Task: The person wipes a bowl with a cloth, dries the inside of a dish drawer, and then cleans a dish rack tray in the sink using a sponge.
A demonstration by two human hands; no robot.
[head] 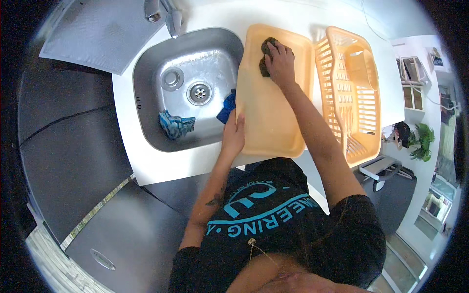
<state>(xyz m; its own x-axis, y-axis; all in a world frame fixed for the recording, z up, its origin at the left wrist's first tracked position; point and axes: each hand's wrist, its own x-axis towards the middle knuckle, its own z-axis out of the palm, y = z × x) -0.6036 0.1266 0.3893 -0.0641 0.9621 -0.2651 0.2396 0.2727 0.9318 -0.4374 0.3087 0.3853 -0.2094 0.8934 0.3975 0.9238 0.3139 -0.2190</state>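
A shallow peach-coloured plastic tray (273,113) lies lengthwise before me, its left side reaching over the sink's right rim. My left hand (233,134) grips that left edge, thumb on top. Near the tray's far end, my right hand (281,62) presses a dark brown scrubbing cloth or pad (266,67) against the surface, fingers spread over it. Behind my left hand a blue cloth (228,107) shows in the sink, partly hidden by the tray. Another cloth, patterned in blue and white (176,125), lies crumpled in the stainless steel sink (216,47).
A peach plastic dish rack (348,99) stands right of the tray on the white countertop (216,14). A metal faucet (173,22) rises behind the sink. A round metal strainer or stopper (171,79) sits beside the drain (199,93). A grey ribbed mat (99,33) lies at far left.
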